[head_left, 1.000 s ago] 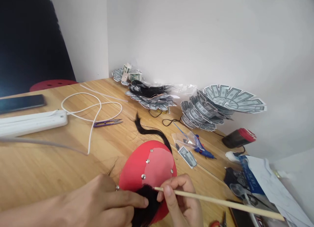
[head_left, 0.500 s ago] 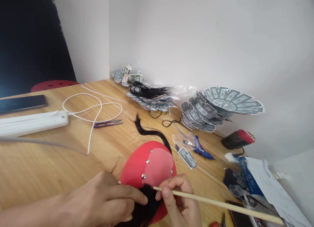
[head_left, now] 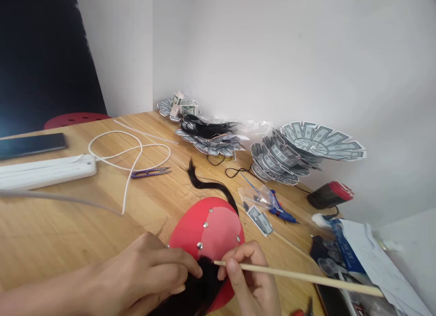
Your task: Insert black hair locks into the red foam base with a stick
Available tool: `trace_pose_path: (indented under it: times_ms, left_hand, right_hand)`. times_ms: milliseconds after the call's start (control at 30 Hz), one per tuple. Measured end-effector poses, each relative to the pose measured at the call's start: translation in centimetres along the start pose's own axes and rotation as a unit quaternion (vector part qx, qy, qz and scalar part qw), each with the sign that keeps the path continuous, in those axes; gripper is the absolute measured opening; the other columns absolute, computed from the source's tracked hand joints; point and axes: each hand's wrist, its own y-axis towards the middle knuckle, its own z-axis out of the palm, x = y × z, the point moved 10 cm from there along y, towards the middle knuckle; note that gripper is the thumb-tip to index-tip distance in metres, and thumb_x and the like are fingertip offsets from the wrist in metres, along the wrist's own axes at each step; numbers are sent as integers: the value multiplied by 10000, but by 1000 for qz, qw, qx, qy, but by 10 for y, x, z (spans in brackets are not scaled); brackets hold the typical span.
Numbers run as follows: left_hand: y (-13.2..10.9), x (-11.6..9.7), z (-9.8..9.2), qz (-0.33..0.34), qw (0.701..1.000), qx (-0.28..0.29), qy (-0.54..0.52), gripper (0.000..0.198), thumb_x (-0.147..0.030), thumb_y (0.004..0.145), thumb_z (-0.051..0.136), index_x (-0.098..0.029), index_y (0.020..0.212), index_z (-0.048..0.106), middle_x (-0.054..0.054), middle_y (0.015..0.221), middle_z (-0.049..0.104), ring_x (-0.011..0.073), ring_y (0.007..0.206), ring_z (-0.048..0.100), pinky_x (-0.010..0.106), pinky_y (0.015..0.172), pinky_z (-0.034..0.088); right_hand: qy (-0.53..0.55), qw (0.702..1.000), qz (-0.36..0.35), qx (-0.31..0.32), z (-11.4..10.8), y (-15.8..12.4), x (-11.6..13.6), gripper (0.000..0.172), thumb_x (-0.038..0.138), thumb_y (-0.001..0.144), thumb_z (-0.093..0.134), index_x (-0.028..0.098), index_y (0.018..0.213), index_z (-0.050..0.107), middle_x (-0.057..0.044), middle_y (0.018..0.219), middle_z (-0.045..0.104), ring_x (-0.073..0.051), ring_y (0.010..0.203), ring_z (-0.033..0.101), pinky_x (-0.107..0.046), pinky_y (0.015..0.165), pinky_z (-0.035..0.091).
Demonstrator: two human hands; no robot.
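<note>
A rounded red piece with a pinkish panel and silver studs lies near the front of the wooden table. Black hair covers its lower part. My left hand rests on that hair, fingers bent and close together, the index fingertip pressing near its top edge. Between thumb and fingers, my right hand holds a thin wooden stick, whose tip touches the hair's upper edge. A curved black lock extends behind the red piece.
Purple snips, a white cable and a power strip are at left. Stacked banknote-patterned paper fans stand by the wall. A blue glue gun, black-red can and papers lie at right.
My left hand has shifted slightly left and its index finger has bent more. The stick's far end has swung slightly up and left. The stick tip remains at the hair's edge.
</note>
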Motion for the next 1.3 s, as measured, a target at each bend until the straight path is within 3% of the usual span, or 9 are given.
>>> trace_pose_path:
  times_ms: [700,967,1167,1300]
  left_hand:
    - [3,6,7,-3,1000,0,-31,213,-183,1050,363,-210,1124,561,93,1016,796,215,746,771,266,582,519]
    - [-3,21,9,-76,993,17,-92,258,-238,1062,379,-213,1146,622,74,1000,789,201,841,768,233,721,535]
    - [-4,39,2,-139,976,24,-165,325,-325,1080,403,-190,1080,698,81,940,783,185,806,740,216,741,536]
    - [-10,58,-10,-169,972,48,-158,313,-327,1066,447,-182,1001,716,56,861,765,170,744,706,200,685,518]
  right_hand:
    - [-88,995,-25,-33,-3,1,-2,455,599,914,640,255,647,506,70,542,576,-130,522,555,-264,596,398]
    - [-99,993,-10,-68,-7,1,2,506,664,874,649,262,621,474,66,492,566,-142,496,562,-265,574,426]
    - [-41,995,10,-86,-8,-1,-3,484,635,865,685,257,636,490,82,495,538,-130,512,584,-246,598,452]
    - [-29,995,11,-91,-10,0,-6,484,635,864,687,254,647,483,85,495,543,-125,513,590,-240,605,477]
